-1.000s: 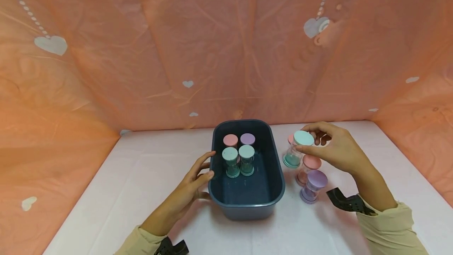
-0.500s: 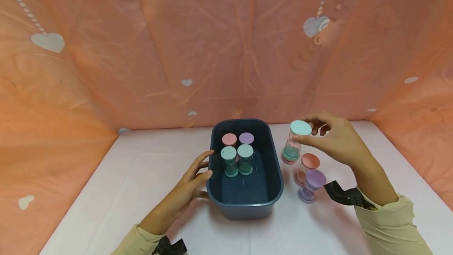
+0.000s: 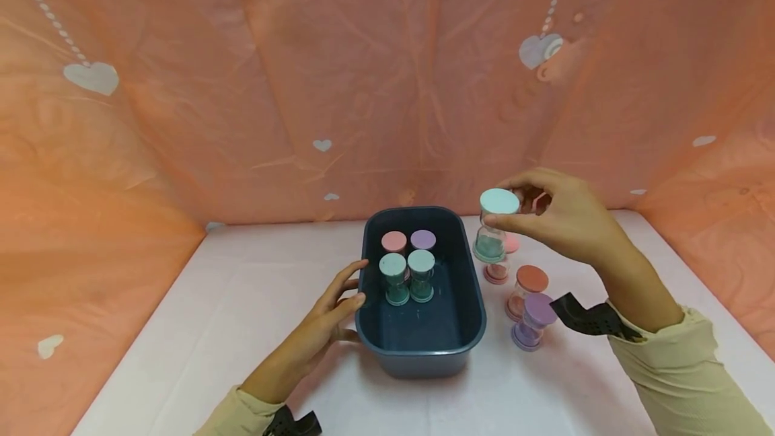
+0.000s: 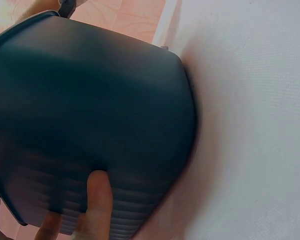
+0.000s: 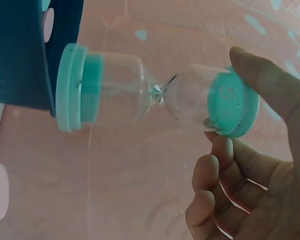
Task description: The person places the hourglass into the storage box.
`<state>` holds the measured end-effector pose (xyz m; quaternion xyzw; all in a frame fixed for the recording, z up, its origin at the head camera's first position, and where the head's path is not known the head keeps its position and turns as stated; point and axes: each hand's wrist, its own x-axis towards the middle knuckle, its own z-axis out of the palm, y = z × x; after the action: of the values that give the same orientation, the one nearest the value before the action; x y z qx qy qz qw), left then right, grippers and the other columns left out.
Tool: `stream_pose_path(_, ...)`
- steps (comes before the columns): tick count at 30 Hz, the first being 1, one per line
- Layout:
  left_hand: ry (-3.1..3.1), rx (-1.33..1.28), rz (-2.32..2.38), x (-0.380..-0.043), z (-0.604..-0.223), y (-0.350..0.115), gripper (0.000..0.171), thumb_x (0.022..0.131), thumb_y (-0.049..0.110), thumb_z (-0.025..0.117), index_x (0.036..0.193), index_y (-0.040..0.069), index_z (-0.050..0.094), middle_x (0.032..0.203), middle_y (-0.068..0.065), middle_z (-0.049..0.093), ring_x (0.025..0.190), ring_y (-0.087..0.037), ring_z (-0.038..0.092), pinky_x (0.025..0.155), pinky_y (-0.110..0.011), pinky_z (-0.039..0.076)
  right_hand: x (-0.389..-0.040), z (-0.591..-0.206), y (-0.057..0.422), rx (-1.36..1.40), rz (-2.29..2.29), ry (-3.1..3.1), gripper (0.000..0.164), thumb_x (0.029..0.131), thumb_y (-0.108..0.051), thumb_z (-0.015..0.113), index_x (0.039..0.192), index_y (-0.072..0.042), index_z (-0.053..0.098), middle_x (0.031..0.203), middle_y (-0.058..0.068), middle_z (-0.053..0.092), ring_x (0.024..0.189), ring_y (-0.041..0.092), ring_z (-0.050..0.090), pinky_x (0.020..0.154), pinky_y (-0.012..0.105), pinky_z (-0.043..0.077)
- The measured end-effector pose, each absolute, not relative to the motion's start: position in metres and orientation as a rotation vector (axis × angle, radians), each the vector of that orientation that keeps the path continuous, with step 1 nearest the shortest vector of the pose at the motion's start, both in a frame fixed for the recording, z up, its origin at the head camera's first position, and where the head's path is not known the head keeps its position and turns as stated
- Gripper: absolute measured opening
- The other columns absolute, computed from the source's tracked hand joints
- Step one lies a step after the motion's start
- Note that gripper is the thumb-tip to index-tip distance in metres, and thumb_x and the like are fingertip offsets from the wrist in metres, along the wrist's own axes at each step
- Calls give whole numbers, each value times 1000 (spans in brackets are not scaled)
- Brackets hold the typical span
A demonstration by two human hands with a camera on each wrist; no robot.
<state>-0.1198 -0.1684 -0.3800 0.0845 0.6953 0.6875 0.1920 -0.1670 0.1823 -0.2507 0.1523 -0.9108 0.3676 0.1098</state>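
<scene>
My right hand (image 3: pixel 560 217) pinches a teal sand timer (image 3: pixel 489 244) by its top cap, between thumb and fingers. The timer hangs upright above the table, just right of a dark blue bin (image 3: pixel 424 363). In the right wrist view its clear waist and a "5" on the teal cap (image 5: pixel 233 102) show. My left hand (image 3: pixel 323 311) touches the bin's left side with extended fingers, which lie against the outer wall in the left wrist view. Inside the bin stand two teal timers (image 3: pixel 396 281), a pink timer (image 3: pixel 394 241) and a purple timer (image 3: pixel 422 239).
Right of the bin, on the white table (image 3: pixel 272 274), stand a coral timer (image 3: pixel 531 280), a purple timer (image 3: pixel 533 321) and a pink timer (image 3: pixel 496 273) partly behind the held one. An orange curtain (image 3: pixel 387 86) with hearts hangs behind and at both sides.
My right hand has raised the teal timer off the table and brought it left toward the bin. The pink timer behind it is more exposed. My left hand stays at the bin.
</scene>
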Motion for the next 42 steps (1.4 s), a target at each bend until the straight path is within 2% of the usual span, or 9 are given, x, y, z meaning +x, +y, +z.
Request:
stream_pose_path(4,1946,236,1935,-119,-381,-169,55,104,30,47,154,35,25,155,-18,17,143,-51,20,88,-57,53,-166,-244,170,520,1062,-2686,42,74,-42,87,109,-23,73,90,-1,60,85,18,54,68,25,47)
stream_pose_path(12,1946,237,1938,-119,-380,-169,54,104,32,48,153,39,27,155,-17,17,143,-50,22,87,-55,53,-167,-238,149,597,1040,-2735,41,70,-48,88,103,-29,72,86,-2,61,83,17,54,68,28,46)
stream_pose_path(21,1937,239,1949,-120,-382,-170,55,103,31,49,154,38,27,155,-18,17,144,-50,23,87,-55,53,-175,-249,131,818,970,-2771,43,70,-48,88,104,-25,73,88,-4,62,88,15,54,77,32,47)
stream_pose_path(30,1921,248,1947,-118,-382,-171,57,104,30,49,155,35,24,155,-19,17,145,-49,22,89,-57,52,-175,-258,114,940,856,-2789,41,68,-46,89,100,-27,74,84,-7,61,82,12,55,70,29,47)
stream_pose_path(42,1910,260,1946,-115,-382,-170,57,104,29,48,155,35,25,155,-18,18,143,-47,23,84,-50,54,-176,-273,100,1053,842,-2802,48,68,-49,89,106,-25,74,87,-9,63,84,10,56,73,27,50)
